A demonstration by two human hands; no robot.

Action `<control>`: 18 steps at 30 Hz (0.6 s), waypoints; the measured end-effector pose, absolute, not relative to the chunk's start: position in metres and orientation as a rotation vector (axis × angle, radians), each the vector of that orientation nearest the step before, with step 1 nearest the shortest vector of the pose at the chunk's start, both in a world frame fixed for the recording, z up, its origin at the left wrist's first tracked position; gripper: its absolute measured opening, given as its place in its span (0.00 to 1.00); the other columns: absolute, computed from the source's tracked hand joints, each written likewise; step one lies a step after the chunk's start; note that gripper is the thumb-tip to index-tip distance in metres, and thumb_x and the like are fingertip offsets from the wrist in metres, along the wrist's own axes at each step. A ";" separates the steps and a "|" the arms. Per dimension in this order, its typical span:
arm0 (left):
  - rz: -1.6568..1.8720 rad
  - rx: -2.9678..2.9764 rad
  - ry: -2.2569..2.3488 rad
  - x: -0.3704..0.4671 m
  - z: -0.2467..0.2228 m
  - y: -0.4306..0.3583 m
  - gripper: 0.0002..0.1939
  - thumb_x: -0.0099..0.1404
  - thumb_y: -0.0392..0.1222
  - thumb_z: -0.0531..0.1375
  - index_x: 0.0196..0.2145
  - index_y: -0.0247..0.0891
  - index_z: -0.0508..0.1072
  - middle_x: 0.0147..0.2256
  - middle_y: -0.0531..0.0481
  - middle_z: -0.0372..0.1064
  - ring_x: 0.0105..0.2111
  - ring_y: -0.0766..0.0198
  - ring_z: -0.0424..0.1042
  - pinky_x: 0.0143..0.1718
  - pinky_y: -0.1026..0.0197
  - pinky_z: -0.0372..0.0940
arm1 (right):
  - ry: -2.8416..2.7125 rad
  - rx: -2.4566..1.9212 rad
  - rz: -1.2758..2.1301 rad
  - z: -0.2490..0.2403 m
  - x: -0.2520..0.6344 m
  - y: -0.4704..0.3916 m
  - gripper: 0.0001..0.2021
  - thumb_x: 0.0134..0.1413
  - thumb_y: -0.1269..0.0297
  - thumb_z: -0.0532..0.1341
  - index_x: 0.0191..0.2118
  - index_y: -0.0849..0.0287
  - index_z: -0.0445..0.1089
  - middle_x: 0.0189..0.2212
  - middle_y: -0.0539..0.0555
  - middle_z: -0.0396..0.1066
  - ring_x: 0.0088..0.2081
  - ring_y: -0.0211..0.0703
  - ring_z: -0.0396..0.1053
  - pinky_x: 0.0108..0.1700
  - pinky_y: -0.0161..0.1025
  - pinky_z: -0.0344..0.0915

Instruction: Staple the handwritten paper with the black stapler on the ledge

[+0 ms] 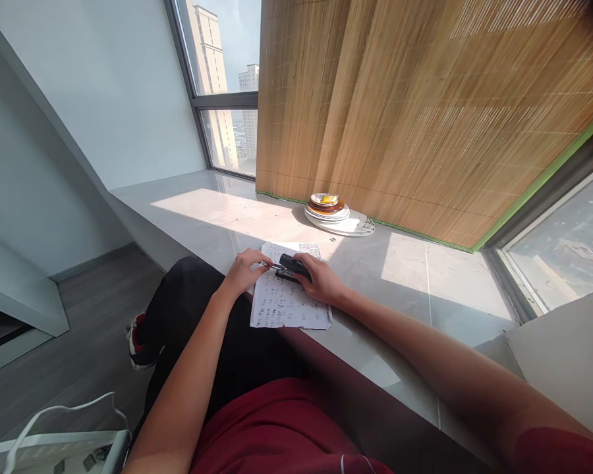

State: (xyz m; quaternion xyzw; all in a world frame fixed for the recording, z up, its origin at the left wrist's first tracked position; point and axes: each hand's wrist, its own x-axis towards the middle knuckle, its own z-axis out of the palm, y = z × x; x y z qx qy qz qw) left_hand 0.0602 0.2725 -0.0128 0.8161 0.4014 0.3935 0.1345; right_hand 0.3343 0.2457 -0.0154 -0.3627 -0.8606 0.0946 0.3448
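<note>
A black stapler [292, 264] lies over the handwritten paper sheets, its top arm raised from its base. My right hand [321, 280] is wrapped round the stapler's right end. On the other side, my left hand [246, 271] pinches a thin, shiny metal piece [275, 266] at the stapler's left end; I cannot tell whether it is a part of the stapler or loose staples. Beneath both hands, the white paper [291, 309] with dark writing reaches over the ledge's front edge.
Stacked plates [327, 209] with a small dish on top stand by the bamboo blind [400, 118]. Small dark bits [333, 239] lie nearby on the tiled ledge [405, 316]. My legs [188, 303] are beside the ledge, and a white cable [64, 408] is at lower left.
</note>
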 end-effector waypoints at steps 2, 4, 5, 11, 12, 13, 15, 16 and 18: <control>1.127 2.353 1.161 0.059 -0.013 0.273 0.08 0.67 0.36 0.66 0.42 0.45 0.84 0.43 0.48 0.82 0.47 0.51 0.76 0.52 0.48 0.70 | -2.236 -0.942 0.249 -0.016 0.334 0.246 0.18 0.66 0.67 0.60 0.59 0.51 0.65 0.52 0.58 0.75 0.51 0.54 0.73 0.50 0.47 0.71; 1.111 2.346 1.153 0.058 -0.014 0.274 0.09 0.66 0.37 0.67 0.43 0.45 0.84 0.44 0.48 0.82 0.48 0.50 0.76 0.53 0.47 0.70 | -2.237 -0.942 0.255 -0.016 0.334 0.246 0.18 0.66 0.67 0.60 0.59 0.52 0.65 0.52 0.58 0.75 0.51 0.55 0.73 0.49 0.48 0.71; 1.110 2.341 1.143 0.058 -0.015 0.274 0.08 0.66 0.37 0.67 0.42 0.45 0.84 0.44 0.48 0.82 0.48 0.51 0.76 0.54 0.47 0.70 | -2.236 -0.943 0.257 -0.016 0.334 0.246 0.18 0.66 0.67 0.60 0.59 0.52 0.65 0.52 0.59 0.75 0.51 0.55 0.73 0.49 0.48 0.71; 1.163 2.323 1.085 0.056 -0.017 0.275 0.07 0.66 0.37 0.66 0.40 0.44 0.84 0.43 0.47 0.81 0.47 0.52 0.77 0.52 0.48 0.72 | -2.234 -0.941 0.255 -0.015 0.334 0.245 0.17 0.66 0.66 0.61 0.59 0.52 0.65 0.52 0.58 0.75 0.51 0.55 0.73 0.50 0.48 0.72; 1.163 2.328 1.090 0.057 -0.017 0.275 0.07 0.66 0.37 0.66 0.40 0.44 0.84 0.43 0.47 0.81 0.47 0.51 0.77 0.52 0.47 0.72 | -2.235 -0.939 0.254 -0.015 0.334 0.245 0.17 0.67 0.66 0.61 0.59 0.51 0.65 0.52 0.58 0.75 0.51 0.55 0.73 0.50 0.48 0.72; 1.161 2.335 1.096 0.057 -0.017 0.275 0.07 0.66 0.37 0.66 0.39 0.44 0.84 0.43 0.47 0.81 0.47 0.51 0.77 0.52 0.47 0.71 | -2.234 -0.939 0.254 -0.015 0.334 0.245 0.17 0.67 0.66 0.61 0.59 0.51 0.65 0.52 0.58 0.75 0.51 0.55 0.73 0.50 0.48 0.72; 1.154 2.345 1.102 0.058 -0.016 0.275 0.07 0.65 0.36 0.67 0.39 0.44 0.84 0.42 0.47 0.82 0.46 0.51 0.77 0.52 0.47 0.71 | -2.235 -0.939 0.254 -0.015 0.334 0.245 0.17 0.67 0.66 0.61 0.59 0.51 0.65 0.52 0.58 0.75 0.51 0.55 0.73 0.50 0.48 0.72; 1.148 2.343 1.111 0.058 -0.016 0.274 0.06 0.64 0.36 0.67 0.38 0.44 0.84 0.42 0.48 0.82 0.46 0.51 0.77 0.52 0.47 0.71 | -2.236 -0.940 0.254 -0.015 0.334 0.245 0.17 0.67 0.66 0.61 0.59 0.52 0.65 0.52 0.58 0.75 0.51 0.55 0.73 0.50 0.48 0.72; 1.131 2.327 1.146 0.057 -0.016 0.273 0.05 0.64 0.38 0.68 0.38 0.44 0.84 0.41 0.48 0.82 0.45 0.52 0.76 0.51 0.47 0.71 | -2.235 -0.944 0.254 -0.015 0.334 0.245 0.18 0.66 0.67 0.61 0.59 0.52 0.65 0.52 0.59 0.75 0.51 0.55 0.73 0.50 0.48 0.71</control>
